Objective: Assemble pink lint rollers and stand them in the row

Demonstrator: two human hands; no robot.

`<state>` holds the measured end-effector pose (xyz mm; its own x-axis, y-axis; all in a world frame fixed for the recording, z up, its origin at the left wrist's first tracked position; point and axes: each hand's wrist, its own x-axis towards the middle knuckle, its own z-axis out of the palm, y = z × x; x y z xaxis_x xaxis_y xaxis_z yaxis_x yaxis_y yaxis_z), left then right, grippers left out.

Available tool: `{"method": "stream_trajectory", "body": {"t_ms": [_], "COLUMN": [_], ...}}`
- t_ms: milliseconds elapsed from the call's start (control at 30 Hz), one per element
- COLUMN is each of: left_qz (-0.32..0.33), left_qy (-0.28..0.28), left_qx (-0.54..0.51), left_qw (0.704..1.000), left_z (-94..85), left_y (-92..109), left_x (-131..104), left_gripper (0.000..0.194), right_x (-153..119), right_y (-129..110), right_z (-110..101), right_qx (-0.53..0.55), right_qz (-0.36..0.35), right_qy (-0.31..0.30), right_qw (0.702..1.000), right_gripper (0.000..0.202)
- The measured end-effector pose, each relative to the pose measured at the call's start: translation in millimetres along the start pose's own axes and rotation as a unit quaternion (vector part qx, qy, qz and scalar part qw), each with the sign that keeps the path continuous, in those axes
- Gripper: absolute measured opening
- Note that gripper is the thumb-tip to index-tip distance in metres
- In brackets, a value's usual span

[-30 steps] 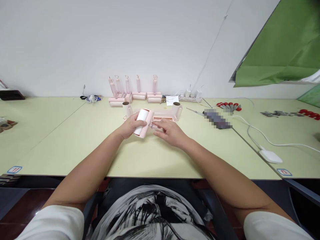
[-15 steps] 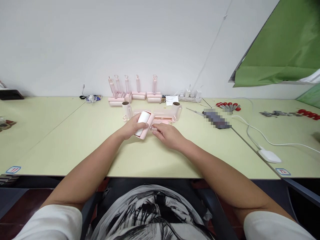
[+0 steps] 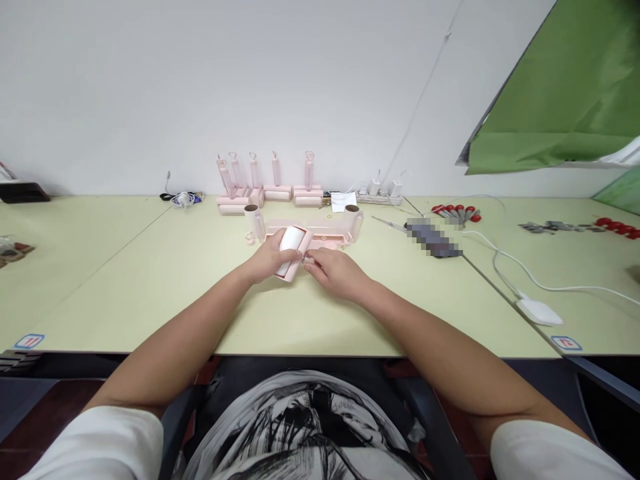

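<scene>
A pink lint roller head with a white roll (image 3: pixel 291 245) is tilted above the table. My left hand (image 3: pixel 267 258) is closed around its left side, the thumb across the front. Against its right edge, my right hand (image 3: pixel 336 269) pinches a small clear-looking part (image 3: pixel 309 259), mostly hidden by the fingers. Just behind my hands lie a pink tray-like piece (image 3: pixel 325 241) and pale pink translucent parts (image 3: pixel 320 227). Two cardboard-cored rolls, a left roll (image 3: pixel 251 221) and a right roll (image 3: pixel 351 219), stand on either side of these.
Several assembled pink lint rollers (image 3: pixel 271 192) stand along the wall with handles up. To the right are a screwdriver (image 3: pixel 390 222), a blurred dark object (image 3: pixel 434 239), red-and-grey pieces (image 3: pixel 456 213) and a white charger (image 3: pixel 539 311) with its cable. A power strip (image 3: pixel 380 199) lies at the back.
My left hand and the lint roller head have shifted slightly right and down, closer to my right hand's fingers. My right hand stays nearly in place.
</scene>
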<state>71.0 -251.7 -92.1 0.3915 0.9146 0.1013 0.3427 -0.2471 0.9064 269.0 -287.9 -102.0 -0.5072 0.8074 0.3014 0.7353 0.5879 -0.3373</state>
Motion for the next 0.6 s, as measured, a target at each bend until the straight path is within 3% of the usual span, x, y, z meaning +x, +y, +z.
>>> {"method": "stream_trajectory", "body": {"t_ms": [333,467,600], "left_qz": [0.065,0.052,0.068], "left_qy": [0.031,0.113,0.156], "left_qx": [0.004,-0.053,0.071], "left_qw": [0.997,0.991,0.983], "left_z": [-5.5,-11.7,-16.8], "left_y": [1,-12,-22], "left_x": [4,12,17], "left_gripper": [0.051,0.048,0.038], "right_x": [2,2,3], "right_y": [6,14,26], "right_z": [-8,-12,-17], "right_qx": [0.094,0.100,0.100], "right_qz": [0.005,0.034,0.070], "right_qy": [0.044,0.093,0.137], "right_qw": [0.995,0.990,0.983], "right_gripper": [0.020,0.025,0.026]}}
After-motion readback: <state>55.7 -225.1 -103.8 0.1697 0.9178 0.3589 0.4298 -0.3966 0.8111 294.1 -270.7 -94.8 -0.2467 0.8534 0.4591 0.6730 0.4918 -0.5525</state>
